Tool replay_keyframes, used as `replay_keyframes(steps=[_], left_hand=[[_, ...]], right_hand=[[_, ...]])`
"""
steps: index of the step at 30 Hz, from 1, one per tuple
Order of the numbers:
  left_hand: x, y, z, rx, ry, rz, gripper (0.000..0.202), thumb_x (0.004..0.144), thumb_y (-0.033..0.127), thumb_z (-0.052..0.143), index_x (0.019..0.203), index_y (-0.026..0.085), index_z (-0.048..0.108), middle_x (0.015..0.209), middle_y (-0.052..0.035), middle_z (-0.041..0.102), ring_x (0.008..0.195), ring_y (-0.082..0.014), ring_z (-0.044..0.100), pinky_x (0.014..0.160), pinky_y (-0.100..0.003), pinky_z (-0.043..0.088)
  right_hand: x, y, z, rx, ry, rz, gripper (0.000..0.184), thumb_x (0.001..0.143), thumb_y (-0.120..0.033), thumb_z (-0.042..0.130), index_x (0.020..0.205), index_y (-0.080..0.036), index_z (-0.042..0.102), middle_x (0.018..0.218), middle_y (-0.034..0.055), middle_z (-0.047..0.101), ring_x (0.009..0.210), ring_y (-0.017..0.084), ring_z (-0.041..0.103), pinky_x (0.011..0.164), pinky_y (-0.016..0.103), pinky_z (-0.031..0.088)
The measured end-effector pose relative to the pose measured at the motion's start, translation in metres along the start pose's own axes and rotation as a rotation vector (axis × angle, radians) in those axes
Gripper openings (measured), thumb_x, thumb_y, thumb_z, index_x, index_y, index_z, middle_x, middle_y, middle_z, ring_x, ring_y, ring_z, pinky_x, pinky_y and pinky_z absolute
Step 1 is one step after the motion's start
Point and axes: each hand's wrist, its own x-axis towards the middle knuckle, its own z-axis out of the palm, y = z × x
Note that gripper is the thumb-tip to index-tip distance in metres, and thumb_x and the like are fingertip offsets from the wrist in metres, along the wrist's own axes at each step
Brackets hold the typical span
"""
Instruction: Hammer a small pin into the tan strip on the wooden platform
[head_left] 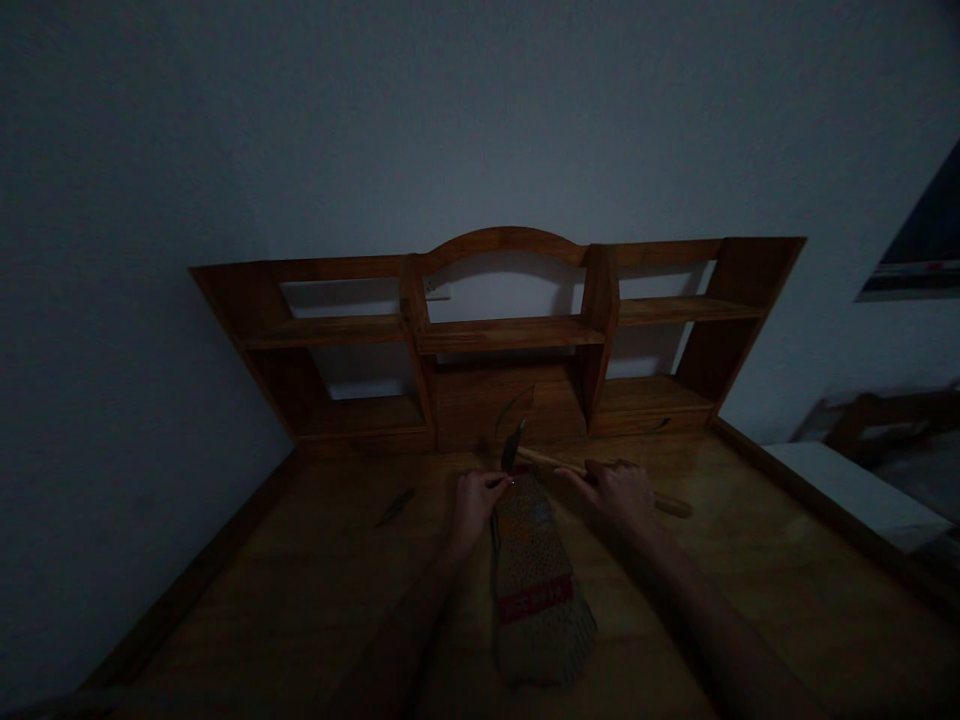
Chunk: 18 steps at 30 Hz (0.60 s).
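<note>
My right hand [616, 490] is wrapped round the wooden handle [671, 505] of a hammer. The hammer's dark head [513, 450] is tilted above the far end of a printed, speckled cardboard-like piece [531, 550] with a red band, which lies on the desk. My left hand [477, 502] pinches at that same far end, just below the hammer head. A tiny bright spot shows at its fingertips, too small to name. Behind the hammer head a thin curved strand [514, 402] rises; what it belongs to is unclear.
A small dark, leaf-shaped object [396, 507] lies on the wooden desk [315, 590], left of my left hand. Along the back stands a wooden shelf unit [510, 334] against the wall. A white surface [847, 490] is beyond the desk's right edge. The room is dim.
</note>
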Motion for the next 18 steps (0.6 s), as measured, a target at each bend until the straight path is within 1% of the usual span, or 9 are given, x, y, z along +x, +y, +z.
replay_keyframes(steps=[6, 10, 14, 18], left_hand=[[0.0012, -0.0020, 0.0017, -0.031, 0.004, 0.004, 0.014, 0.080, 0.027, 0.067, 0.089, 0.022, 0.077, 0.091, -0.0039, 0.075, 0.079, -0.0199, 0.072, 0.070, -0.027, 0.054], [0.0008, -0.0034, 0.0023, -0.034, 0.013, -0.001, 0.014, 0.080, 0.027, 0.067, 0.088, 0.022, 0.077, 0.091, -0.0037, 0.075, 0.079, -0.0199, 0.072, 0.071, -0.027, 0.054], [0.0012, -0.0069, 0.0036, -0.027, 0.010, 0.002, 0.014, 0.080, 0.027, 0.066, 0.088, 0.023, 0.077, 0.089, -0.0028, 0.075, 0.076, -0.0188, 0.071, 0.067, -0.025, 0.053], [0.0010, -0.0047, 0.0022, -0.004, 0.032, -0.006, 0.013, 0.079, 0.028, 0.068, 0.087, 0.023, 0.077, 0.088, -0.0030, 0.076, 0.074, -0.0184, 0.071, 0.067, -0.025, 0.053]], right_hand=[[-0.0010, -0.0031, 0.0002, 0.004, 0.025, 0.009, 0.067, 0.087, -0.072, 0.027, 0.077, -0.022, 0.070, 0.069, 0.0117, 0.071, 0.073, 0.027, 0.065, 0.061, 0.030, 0.031], [-0.0007, -0.0034, 0.0005, 0.008, -0.003, 0.026, 0.068, 0.087, -0.072, 0.026, 0.079, -0.022, 0.071, 0.068, 0.0117, 0.070, 0.071, 0.026, 0.065, 0.061, 0.030, 0.031], [0.0005, -0.0015, 0.0018, 0.011, -0.049, 0.054, 0.068, 0.088, -0.071, 0.024, 0.082, -0.023, 0.071, 0.070, 0.0111, 0.071, 0.069, 0.025, 0.065, 0.061, 0.030, 0.033], [0.0018, 0.0009, 0.0026, 0.028, -0.066, 0.028, 0.068, 0.088, -0.072, 0.022, 0.080, -0.024, 0.070, 0.071, 0.0105, 0.072, 0.070, 0.025, 0.066, 0.061, 0.030, 0.033]])
